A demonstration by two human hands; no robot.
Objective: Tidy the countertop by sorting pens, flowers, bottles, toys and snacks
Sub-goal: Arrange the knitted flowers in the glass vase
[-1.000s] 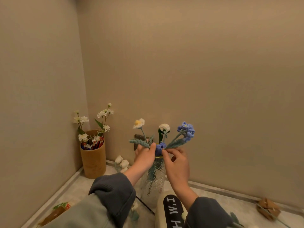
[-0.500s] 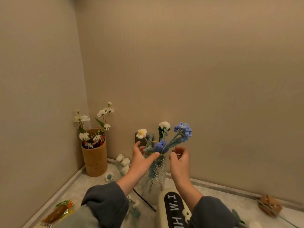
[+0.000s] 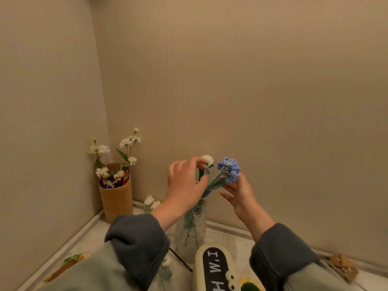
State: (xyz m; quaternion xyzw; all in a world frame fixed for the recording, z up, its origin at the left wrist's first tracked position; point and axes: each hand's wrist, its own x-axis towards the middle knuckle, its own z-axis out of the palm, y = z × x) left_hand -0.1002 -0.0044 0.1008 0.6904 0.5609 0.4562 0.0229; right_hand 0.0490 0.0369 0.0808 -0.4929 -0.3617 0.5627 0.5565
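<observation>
Beige walls (image 3: pixel 273 101) meet at the back-left corner of a pale countertop (image 3: pixel 226 238). We see the glass vase (image 3: pixel 194 227) upright near the back edge, directly ahead of both hands. Its crochet stems rise steeply: the blue flower (image 3: pixel 230 170) leans right, the white flower (image 3: pixel 207 159) stands near vertical. The right hand (image 3: pixel 239 192), fingers nearly straight, touches the blue head from below. The left hand (image 3: pixel 184 185), spread wide, brackets the white flower's stem between index finger and thumb without a visible pinch, and is the nearer to it. We judge that stem the next to be adjusted. Loose white blooms (image 3: pixel 151 202) lie behind the left forearm. The pen holder (image 3: pixel 116 198), with pens (image 3: pixel 122 179) and a daisy sprig (image 3: pixel 126 143), fills the corner. A pencil case (image 3: pixel 212 267) lies at the near edge, just before the vase.
</observation>
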